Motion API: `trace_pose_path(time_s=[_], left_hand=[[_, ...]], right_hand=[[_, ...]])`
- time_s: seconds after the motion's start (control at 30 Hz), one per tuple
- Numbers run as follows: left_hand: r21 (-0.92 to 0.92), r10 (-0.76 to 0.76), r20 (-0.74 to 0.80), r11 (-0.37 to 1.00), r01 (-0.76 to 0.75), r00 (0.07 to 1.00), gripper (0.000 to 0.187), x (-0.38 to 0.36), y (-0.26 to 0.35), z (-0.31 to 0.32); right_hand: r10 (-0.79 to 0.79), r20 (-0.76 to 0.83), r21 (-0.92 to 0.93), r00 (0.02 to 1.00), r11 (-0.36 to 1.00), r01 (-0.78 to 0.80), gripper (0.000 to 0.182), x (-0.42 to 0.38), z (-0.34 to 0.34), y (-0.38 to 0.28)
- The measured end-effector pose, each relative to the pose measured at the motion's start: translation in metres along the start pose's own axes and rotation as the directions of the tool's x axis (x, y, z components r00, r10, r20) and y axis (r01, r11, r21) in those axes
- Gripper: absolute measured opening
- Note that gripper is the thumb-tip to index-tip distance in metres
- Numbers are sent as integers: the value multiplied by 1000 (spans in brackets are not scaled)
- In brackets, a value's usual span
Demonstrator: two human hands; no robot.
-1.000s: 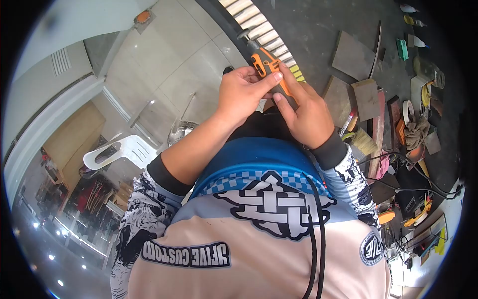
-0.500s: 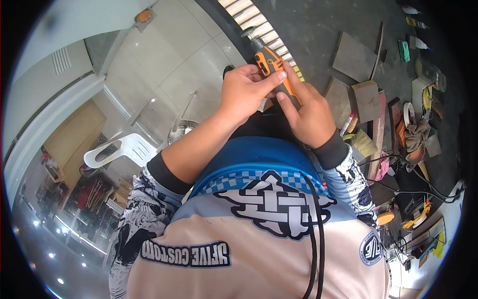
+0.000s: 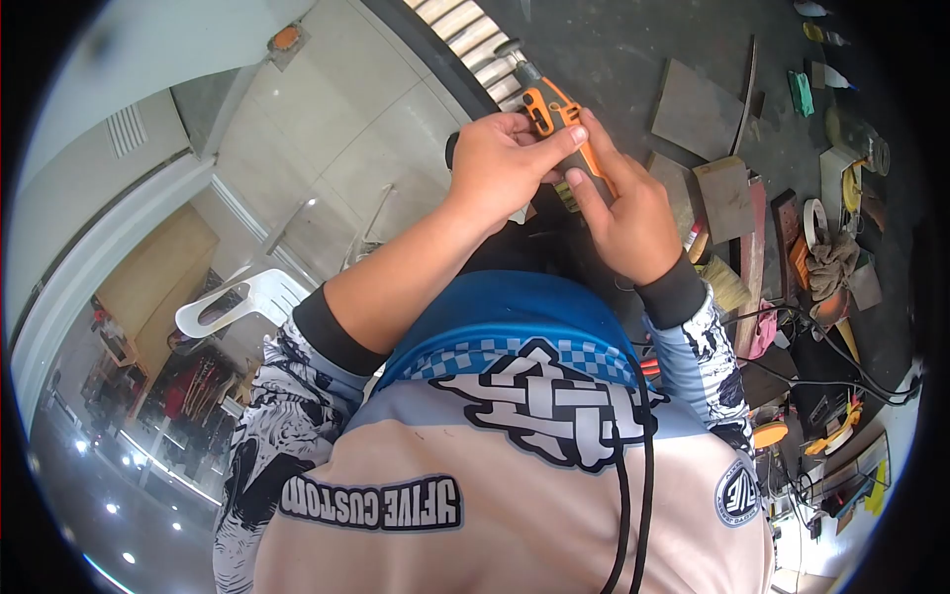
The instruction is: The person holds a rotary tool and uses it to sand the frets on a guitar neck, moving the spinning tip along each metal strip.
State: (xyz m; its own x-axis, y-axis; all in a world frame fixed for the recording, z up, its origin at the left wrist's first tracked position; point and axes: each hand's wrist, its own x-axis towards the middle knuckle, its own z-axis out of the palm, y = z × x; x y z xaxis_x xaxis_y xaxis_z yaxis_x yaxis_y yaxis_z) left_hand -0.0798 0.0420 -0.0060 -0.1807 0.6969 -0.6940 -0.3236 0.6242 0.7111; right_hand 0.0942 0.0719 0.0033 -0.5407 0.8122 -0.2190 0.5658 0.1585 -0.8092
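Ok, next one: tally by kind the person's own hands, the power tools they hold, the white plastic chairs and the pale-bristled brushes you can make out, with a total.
Own hands: 2 (left hand, right hand)
Held orange-and-grey power tool: 1
White plastic chair: 1
Pale-bristled brush: 1
Total: 5

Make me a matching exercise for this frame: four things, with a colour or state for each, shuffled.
1. Power tool
2. Chair
3. Sleeve cuffs
4. Brush

A. Black
B. Pale yellowish bristles
C. Held by the left hand and right hand
D. White

Pairs: 1-C, 2-D, 3-A, 4-B
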Motion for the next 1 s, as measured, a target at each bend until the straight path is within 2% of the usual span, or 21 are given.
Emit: trace_pose_path(time_s=[0.37,0.57,0.7,0.83,1.0], left_hand=[[74,-2,6,997,2,1000,46,10,9,15],[10,28,36,1000,-29,999,38,-15,-4,13],[51,43,16,998,-44,999,32,-37,-27,-1],[-176,40,-3,984,-40,999,29,-45,-43,-9],[-113,16,-3,993,-17,1000,35,-42,-44,-16]], right_hand=[[-16,-44,33,999,999,17,60,4,-9,14],[-5,-23,4,1000,1000,5,61,-20,-11,-1],[-39,-24,-8,999,999,39,63,-43,3,-5],[3,30,-36,1000,999,-2,65,-48,16,-10],[-12,55,-97,998,995,17,65,-41,19,-7]])
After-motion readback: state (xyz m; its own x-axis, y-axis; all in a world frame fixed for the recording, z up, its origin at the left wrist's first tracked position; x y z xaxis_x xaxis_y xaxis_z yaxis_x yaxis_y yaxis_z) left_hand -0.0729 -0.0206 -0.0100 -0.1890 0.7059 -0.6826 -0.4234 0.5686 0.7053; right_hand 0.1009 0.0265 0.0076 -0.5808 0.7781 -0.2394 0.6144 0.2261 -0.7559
